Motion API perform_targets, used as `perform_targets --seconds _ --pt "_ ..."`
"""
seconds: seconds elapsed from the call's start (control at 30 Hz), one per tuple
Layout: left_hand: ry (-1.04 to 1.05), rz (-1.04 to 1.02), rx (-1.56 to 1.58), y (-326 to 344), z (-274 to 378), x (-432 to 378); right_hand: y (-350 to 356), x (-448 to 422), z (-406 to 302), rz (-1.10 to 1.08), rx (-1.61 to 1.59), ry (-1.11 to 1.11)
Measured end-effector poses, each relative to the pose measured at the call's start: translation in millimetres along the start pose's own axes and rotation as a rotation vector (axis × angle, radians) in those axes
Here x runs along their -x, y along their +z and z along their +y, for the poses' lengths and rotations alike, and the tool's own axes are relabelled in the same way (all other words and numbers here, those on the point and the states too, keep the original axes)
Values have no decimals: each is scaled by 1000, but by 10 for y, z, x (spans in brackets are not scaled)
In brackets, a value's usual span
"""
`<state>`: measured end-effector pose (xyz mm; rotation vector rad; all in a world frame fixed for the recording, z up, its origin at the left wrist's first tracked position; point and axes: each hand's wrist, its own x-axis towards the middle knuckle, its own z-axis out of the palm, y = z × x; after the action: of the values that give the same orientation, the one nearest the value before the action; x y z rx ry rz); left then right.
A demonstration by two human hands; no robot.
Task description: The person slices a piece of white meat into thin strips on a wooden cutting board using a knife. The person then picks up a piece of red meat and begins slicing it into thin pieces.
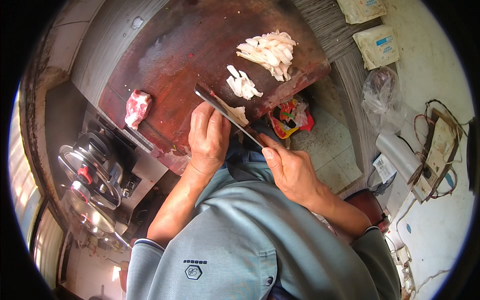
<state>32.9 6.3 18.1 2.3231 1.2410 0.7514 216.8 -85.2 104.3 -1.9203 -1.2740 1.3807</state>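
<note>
My right hand (294,170) grips the handle of a kitchen knife (228,114), its blade seen nearly edge-on over the red-brown cutting board (168,82). Curled fingers of my left hand (210,137) lie against the near side of the blade; whatever is beneath them is hidden. Just beyond the blade rests a pale slice (238,113) of what looks like fatty meat, with a little red at one end. Farther off are a small pile of pale slices (243,83) and a larger pile (272,52). A chunk of raw red-and-white meat (138,108) sits near the board's left edge.
A gas stove (146,168) with lidded cookware (92,172) stands at left. Below the board's right corner is a colourful plastic bag (290,118). To the right are packets (376,47), a clear plastic bag (383,97), a grey cylinder (399,157) and wired sockets (435,165).
</note>
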Motion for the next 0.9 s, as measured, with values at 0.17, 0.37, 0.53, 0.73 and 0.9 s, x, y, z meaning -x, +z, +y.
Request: perform_targets --seconds 0.17,0.37,0.53,0.73,0.9 --pt "10 -6 2 -3 -8 -9 -40 -17 -23 -51 23 40" --pt "16 -1 22 1 -19 -35 5 -89 -31 -32 32 10" --pt "37 9 42 18 -40 -28 41 -201 5 -39 18 -27" --pt "15 24 64 49 2 -9 142 -268 47 23 35 -69" --pt "-33 41 57 45 51 -24 23 -198 79 38 12 -35"
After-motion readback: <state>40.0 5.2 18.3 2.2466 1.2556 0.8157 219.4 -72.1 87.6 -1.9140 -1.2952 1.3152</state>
